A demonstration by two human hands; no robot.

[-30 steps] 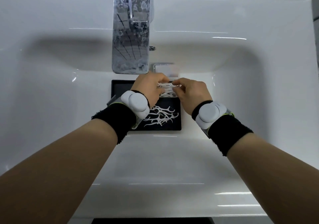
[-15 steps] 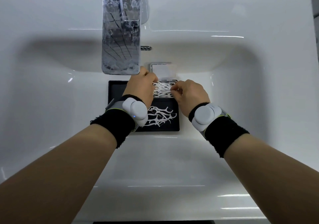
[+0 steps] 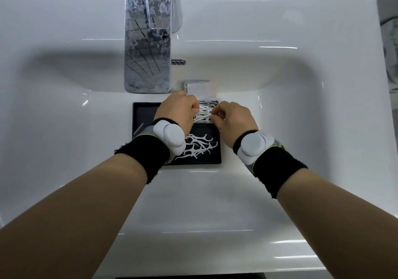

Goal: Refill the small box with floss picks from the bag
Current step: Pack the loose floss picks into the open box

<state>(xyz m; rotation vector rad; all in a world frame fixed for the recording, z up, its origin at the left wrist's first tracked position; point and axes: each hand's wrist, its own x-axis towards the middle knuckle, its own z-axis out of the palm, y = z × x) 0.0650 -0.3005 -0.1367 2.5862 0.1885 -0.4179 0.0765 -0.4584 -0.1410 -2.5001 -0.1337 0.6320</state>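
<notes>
The sink (image 3: pixel 280 110) looks like glossy white ceramic, smooth, with bright streaks of reflected light. The tap (image 3: pixel 146 42) is polished metal, mirror-like and mottled with reflections. The tray (image 3: pixel 146 110) in the basin is black and matt, probably plastic. The floss picks (image 3: pixel 200 147) on it are smooth white plastic. The small box (image 3: pixel 199 87) is clear plastic with a slight sheen. The wristbands (image 3: pixel 280 171) are black, fuzzy cloth, carrying smooth pale-grey plastic pods (image 3: pixel 254 143).
</notes>
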